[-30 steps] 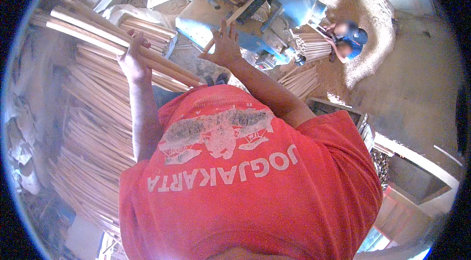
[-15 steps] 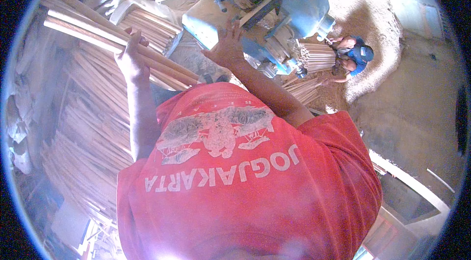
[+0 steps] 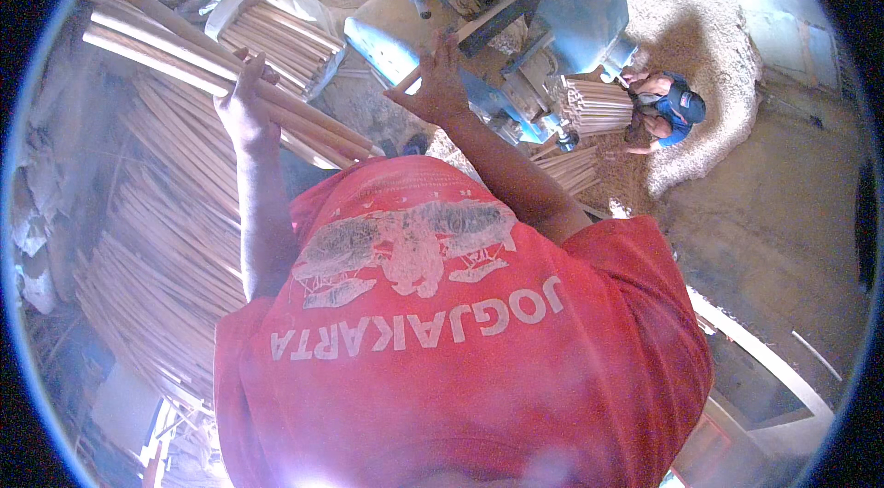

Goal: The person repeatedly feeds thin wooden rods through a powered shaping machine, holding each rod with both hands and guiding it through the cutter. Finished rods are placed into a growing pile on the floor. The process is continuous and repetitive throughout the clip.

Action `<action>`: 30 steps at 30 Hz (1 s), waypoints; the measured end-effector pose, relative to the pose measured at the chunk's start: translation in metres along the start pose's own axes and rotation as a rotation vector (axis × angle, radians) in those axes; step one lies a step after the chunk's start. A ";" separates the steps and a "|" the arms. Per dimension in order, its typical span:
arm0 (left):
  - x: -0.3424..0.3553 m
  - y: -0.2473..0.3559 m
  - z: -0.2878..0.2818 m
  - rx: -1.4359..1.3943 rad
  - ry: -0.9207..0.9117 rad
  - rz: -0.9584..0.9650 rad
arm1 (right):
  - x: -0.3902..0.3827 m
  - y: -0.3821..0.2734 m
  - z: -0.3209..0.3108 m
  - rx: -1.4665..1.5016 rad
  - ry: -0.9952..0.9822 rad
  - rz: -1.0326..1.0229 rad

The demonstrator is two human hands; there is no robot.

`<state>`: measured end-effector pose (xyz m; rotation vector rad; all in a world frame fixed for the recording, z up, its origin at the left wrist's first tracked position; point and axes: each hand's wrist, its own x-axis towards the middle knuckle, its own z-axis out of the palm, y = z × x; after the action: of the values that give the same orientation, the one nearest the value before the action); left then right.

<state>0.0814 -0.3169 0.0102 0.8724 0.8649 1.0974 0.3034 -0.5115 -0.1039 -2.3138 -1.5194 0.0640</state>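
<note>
My left hand (image 3: 247, 106) is closed around several long wooden rods (image 3: 175, 51), which slant from the upper left down toward my waist. My right hand (image 3: 440, 90) reaches out to the blue machine (image 3: 571, 18). Beside its thumb shows the end of a short, tan wooden rod (image 3: 406, 81), with the fingers about it. The rest of that rod is hidden behind the hand, close to the machine's dark guide bar (image 3: 506, 14).
A large pile of rods (image 3: 175, 239) lies on the left. A pale sack (image 3: 281, 41) of rods stands ahead. At right, a person in blue (image 3: 677, 110) crouches by a rod bundle (image 3: 594, 104) and a sawdust heap (image 3: 714, 28).
A wooden rod end now shows at my right hand, whose fingers were spread before. That hand has shifted slightly right. My left hand keeps its rods nearly still.
</note>
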 end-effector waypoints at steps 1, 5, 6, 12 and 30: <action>0.000 0.000 0.001 -0.007 0.001 -0.001 | 0.001 0.000 0.000 -0.022 -0.001 0.015; -0.001 -0.002 0.003 0.020 0.015 -0.010 | 0.004 -0.004 0.002 -0.060 0.056 0.056; -0.001 -0.003 0.003 0.016 0.014 -0.010 | 0.005 -0.005 0.003 -0.065 0.061 0.072; 0.000 -0.008 0.000 0.057 0.014 0.001 | 0.006 0.002 0.009 -0.038 0.071 0.084; -0.006 -0.008 -0.002 0.043 0.018 -0.014 | 0.004 0.011 0.014 -0.142 0.053 0.282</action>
<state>0.0806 -0.3238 0.0031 0.8923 0.9112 1.0791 0.3113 -0.5082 -0.1201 -2.6064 -1.1985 -0.0323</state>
